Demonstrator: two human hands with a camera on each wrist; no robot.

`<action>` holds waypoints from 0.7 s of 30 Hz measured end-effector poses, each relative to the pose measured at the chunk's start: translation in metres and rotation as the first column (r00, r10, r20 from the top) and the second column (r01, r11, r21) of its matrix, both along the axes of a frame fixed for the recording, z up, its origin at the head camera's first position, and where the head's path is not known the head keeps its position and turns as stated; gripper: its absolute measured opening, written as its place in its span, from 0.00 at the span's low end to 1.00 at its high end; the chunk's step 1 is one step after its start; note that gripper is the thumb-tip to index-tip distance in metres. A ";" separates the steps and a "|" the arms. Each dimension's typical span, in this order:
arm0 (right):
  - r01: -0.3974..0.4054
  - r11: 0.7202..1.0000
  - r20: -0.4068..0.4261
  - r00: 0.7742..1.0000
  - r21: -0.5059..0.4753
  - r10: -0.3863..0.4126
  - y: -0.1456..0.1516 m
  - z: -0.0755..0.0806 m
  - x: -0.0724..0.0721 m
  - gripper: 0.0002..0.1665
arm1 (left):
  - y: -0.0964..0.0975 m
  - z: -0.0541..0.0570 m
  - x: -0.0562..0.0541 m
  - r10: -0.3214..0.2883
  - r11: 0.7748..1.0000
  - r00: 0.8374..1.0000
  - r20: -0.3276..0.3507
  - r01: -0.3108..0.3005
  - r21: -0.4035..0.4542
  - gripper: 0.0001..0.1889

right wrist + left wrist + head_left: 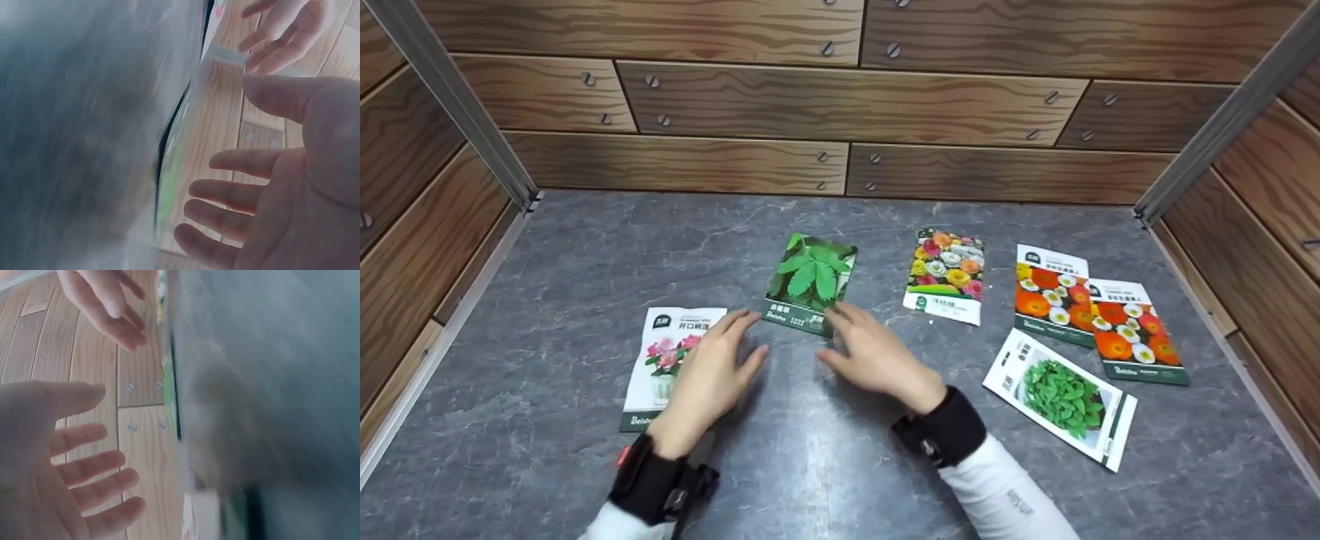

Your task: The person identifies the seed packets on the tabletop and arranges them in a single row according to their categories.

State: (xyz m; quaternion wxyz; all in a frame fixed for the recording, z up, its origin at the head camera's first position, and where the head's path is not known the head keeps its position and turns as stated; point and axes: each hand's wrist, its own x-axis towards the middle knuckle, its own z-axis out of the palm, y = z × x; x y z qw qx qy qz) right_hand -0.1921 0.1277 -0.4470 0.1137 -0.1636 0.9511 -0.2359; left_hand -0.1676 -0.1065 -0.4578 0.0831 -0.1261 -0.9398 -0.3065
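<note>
My left hand (pixel 710 379) hovers with its fingers spread, overlapping the right side of a white seed packet with pink flowers (pixel 664 352) in the head view. My right hand (pixel 877 352) has loosely extended fingers, their tips at the lower right edge of a green-leaf seed packet (pixel 811 271). That packet lies between and just beyond the two hands. Both wrist views show bare palms with nothing held: the left palm (pixel 67 467) and the right palm (pixel 281 197). The green-leaf packet (pixel 171 174) appears nearly edge-on in the right wrist view.
Right of centre lies a packet with mixed-colour flowers (pixel 945 274). Two orange-flower packets (pixel 1050 296) (pixel 1136 330) overlap at the far right, with a white leafy-herb packet (pixel 1061 394) below them. A small red thing (pixel 622 455) shows beside the left wristband. Wood-patterned walls (pixel 840 105) enclose the grey tabletop (pixel 810 465).
</note>
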 end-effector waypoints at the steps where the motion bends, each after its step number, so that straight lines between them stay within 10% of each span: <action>1: 0.021 1.000 0.012 1.000 -0.012 -0.021 0.003 -0.001 -0.004 0.44 | 0.005 0.001 -0.003 -0.001 1.000 1.000 0.017 0.000 0.017 0.27; 21: 0.145 0.989 0.048 0.989 -0.044 -0.143 -0.004 -0.012 -0.048 0.42 | 0.070 -0.006 -0.058 0.181 0.983 0.948 0.260 -0.164 -0.085 0.35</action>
